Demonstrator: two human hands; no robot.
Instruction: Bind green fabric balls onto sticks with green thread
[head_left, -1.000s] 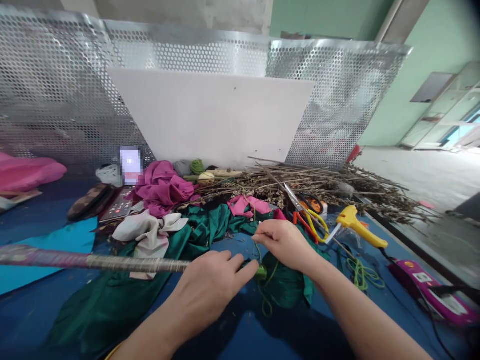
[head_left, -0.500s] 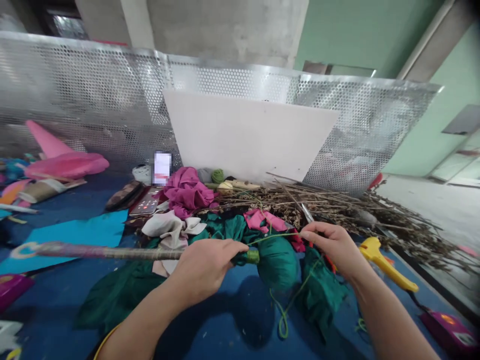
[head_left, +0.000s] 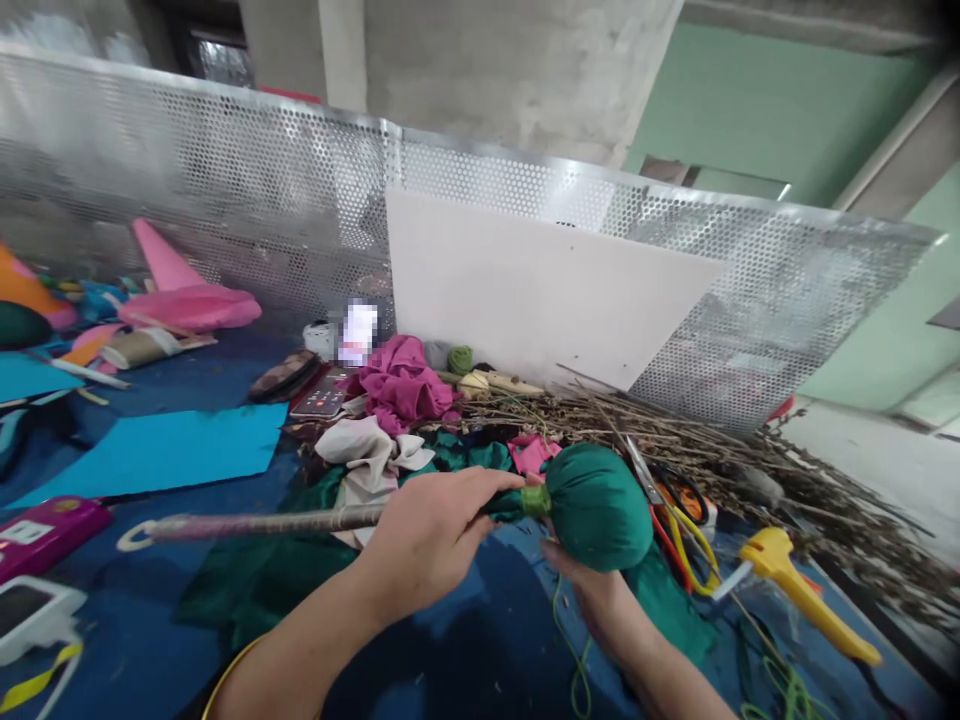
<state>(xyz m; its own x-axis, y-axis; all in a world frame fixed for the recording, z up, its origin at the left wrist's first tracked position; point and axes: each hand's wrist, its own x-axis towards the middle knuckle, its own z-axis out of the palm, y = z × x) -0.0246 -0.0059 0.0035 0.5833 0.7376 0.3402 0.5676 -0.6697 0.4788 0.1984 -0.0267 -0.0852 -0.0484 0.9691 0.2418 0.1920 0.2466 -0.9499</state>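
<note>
My left hand [head_left: 427,535] is closed around a wrapped stick [head_left: 277,522], held level with its pale hooked end to the left. At the stick's right end is a round ball covered in dark green cloth [head_left: 600,510], bound at its neck by light green yarn [head_left: 535,501]. Under the ball is my right hand [head_left: 596,595], its thumb side near the neck and its fingertips mostly hidden behind the ball. It appears closed on the yarn, and a loose strand hangs beside it. Green cloth [head_left: 671,610] lies on the table to the right.
Scissors [head_left: 694,545] and a yellow glue gun [head_left: 810,590] lie at right. Behind are dry twigs [head_left: 712,450], magenta cloth [head_left: 405,380], white cloth [head_left: 364,450] and a phone [head_left: 321,397]. Blue sheet [head_left: 180,450] lies left. A white board [head_left: 540,290] leans on perforated metal.
My right hand has moved from right of the ball, where it pulled the yarn taut, to below the ball. The left hand still holds the stick. The view has shifted.
</note>
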